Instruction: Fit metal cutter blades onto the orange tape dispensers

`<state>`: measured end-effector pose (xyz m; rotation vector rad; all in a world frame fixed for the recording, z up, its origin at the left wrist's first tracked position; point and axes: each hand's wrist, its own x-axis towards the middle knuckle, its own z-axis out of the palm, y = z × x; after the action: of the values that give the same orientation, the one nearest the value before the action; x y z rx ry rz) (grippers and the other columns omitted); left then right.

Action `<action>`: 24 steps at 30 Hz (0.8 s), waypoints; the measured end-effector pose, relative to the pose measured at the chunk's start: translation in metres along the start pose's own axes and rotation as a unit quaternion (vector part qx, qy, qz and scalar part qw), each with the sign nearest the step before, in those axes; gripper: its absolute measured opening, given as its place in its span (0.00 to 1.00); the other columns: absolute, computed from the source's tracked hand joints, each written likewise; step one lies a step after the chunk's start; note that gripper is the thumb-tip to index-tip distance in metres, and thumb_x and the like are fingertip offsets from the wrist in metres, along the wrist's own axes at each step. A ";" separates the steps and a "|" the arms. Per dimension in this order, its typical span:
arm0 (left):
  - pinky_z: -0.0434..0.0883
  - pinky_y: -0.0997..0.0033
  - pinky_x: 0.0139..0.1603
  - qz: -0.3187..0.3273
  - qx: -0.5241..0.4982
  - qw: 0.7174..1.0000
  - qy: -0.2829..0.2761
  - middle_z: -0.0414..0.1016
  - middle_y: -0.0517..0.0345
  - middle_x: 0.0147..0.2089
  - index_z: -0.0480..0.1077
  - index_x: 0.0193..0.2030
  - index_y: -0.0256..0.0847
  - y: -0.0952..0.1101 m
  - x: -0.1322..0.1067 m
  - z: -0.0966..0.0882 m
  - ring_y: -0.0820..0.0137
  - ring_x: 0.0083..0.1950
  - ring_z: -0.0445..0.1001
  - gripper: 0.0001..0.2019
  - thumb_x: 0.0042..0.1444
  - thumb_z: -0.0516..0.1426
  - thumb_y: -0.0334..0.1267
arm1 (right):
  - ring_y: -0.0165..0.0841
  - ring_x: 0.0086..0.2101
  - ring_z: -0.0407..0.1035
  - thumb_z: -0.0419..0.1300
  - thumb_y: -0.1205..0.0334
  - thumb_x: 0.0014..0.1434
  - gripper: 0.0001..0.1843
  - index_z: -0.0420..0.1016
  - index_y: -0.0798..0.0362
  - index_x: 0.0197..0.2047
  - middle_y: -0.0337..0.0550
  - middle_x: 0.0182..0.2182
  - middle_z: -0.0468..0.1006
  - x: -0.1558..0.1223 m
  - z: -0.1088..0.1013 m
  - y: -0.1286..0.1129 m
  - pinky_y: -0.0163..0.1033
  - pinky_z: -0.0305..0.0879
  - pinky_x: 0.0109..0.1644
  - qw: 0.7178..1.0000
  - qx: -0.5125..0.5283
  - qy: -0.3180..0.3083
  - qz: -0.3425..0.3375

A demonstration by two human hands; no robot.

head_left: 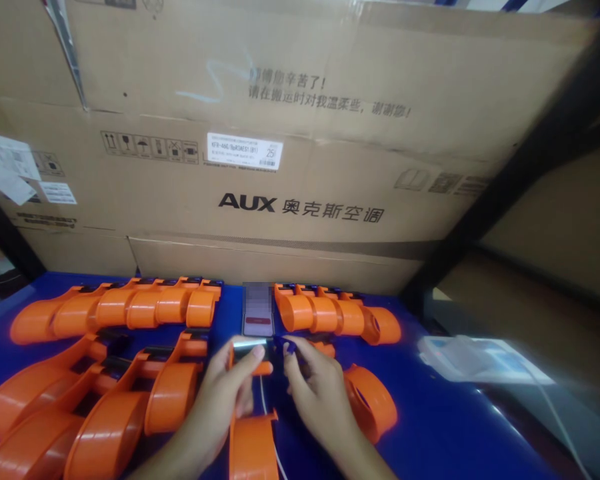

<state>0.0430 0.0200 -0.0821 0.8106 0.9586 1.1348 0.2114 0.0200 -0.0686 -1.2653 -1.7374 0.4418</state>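
Note:
My left hand (227, 383) is closed around an orange plastic piece (253, 447) with a wide curved band at its lower end. At its upper end sits a short shiny cylinder (250, 345), with my left thumb pressed on it. My right hand (320, 387) is closed beside it, thumb and finger pinching a small dark blue part (287, 345) at the cylinder's right end. Whether the two parts touch is unclear. Just beyond my hands lies a phone (259, 317) with its screen lit. A white cable (265, 397) runs down behind the held piece.
Several similar orange pieces (167, 305) with dark cylinders lie in rows on the blue table surface (440, 427), left and right. A large cardboard box (300, 167) stands behind. Dark rack posts (500, 187) rise at both sides. A clear plastic packet (480, 358) lies at right.

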 end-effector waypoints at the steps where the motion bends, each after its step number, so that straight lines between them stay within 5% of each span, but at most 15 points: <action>1: 0.53 0.79 0.20 -0.002 -0.002 1.000 0.006 0.52 0.75 0.13 0.69 0.39 0.43 0.000 0.000 0.000 0.81 0.15 0.47 0.16 0.58 0.65 0.52 | 0.35 0.31 0.78 0.51 0.59 0.72 0.12 0.76 0.50 0.44 0.41 0.31 0.82 0.002 0.002 0.000 0.35 0.70 0.34 1.000 -0.010 -0.010 0.007; 4: 0.54 0.78 0.21 -0.004 -0.003 1.000 0.018 0.53 0.75 0.13 0.67 0.37 0.44 0.001 0.001 0.000 0.80 0.16 0.48 0.16 0.57 0.66 0.52 | 0.38 0.35 0.78 0.51 0.60 0.72 0.14 0.74 0.51 0.37 0.44 0.33 0.82 0.006 0.005 0.002 0.36 0.70 0.37 0.998 -0.047 -0.035 0.018; 10: 0.53 0.79 0.21 -0.008 -0.002 1.000 0.009 0.52 0.75 0.15 0.67 0.38 0.44 0.000 0.000 -0.001 0.80 0.17 0.48 0.17 0.56 0.66 0.52 | 0.39 0.37 0.79 0.49 0.65 0.71 0.11 0.73 0.51 0.45 0.46 0.36 0.82 0.005 0.008 0.017 0.37 0.69 0.40 0.985 -0.135 -0.106 0.029; 17: 0.52 0.78 0.20 -0.004 0.014 1.000 0.019 0.52 0.74 0.14 0.66 0.34 0.44 0.003 -0.001 0.003 0.79 0.16 0.48 0.20 0.56 0.64 0.58 | 0.41 0.38 0.78 0.48 0.67 0.70 0.13 0.74 0.52 0.44 0.50 0.38 0.82 0.001 0.011 0.027 0.40 0.70 0.42 0.969 -0.217 -0.109 0.044; 24: 0.54 0.75 0.18 -0.014 -0.021 0.999 0.044 0.56 0.66 0.11 0.59 0.19 0.44 0.009 -0.004 0.008 0.76 0.15 0.54 0.29 0.55 0.59 0.66 | 0.42 0.43 0.80 0.44 0.68 0.71 0.22 0.67 0.57 0.64 0.55 0.45 0.83 0.002 0.012 0.035 0.41 0.74 0.45 0.968 -0.226 -0.092 0.054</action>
<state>0.0466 0.0175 -0.0697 0.7163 1.0128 1.1713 0.2210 0.0388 -0.0985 -1.6913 -2.0049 0.2351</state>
